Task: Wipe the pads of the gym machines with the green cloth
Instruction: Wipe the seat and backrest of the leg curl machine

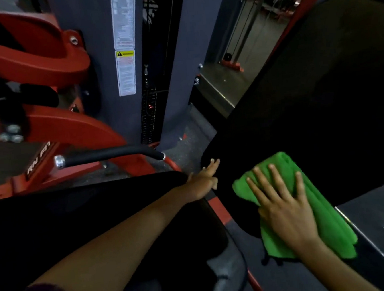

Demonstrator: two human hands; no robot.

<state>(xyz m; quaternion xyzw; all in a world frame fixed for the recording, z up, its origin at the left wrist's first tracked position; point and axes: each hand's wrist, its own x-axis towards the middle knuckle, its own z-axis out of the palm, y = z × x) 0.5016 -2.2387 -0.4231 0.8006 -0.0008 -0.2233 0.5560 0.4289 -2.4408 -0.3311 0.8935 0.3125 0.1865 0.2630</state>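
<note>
The right hand (284,209), fingers spread, presses the folded green cloth (320,215) flat on the black upholstered back pad (311,111), while at nine o'clock the left hand (203,179), fingers straight, touches the pad's edge.

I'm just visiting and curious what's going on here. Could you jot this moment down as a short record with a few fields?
place: gym, beside a red machine frame
cloth: green cloth spread flat on the large black pad
right hand: right hand pressing the cloth with straight, spread fingers
left hand: left hand reaching forward, fingertips at the pad's left edge
nearby: black handle with a metal end; warning label on the grey column
stage: wiping under way on this pad
</note>
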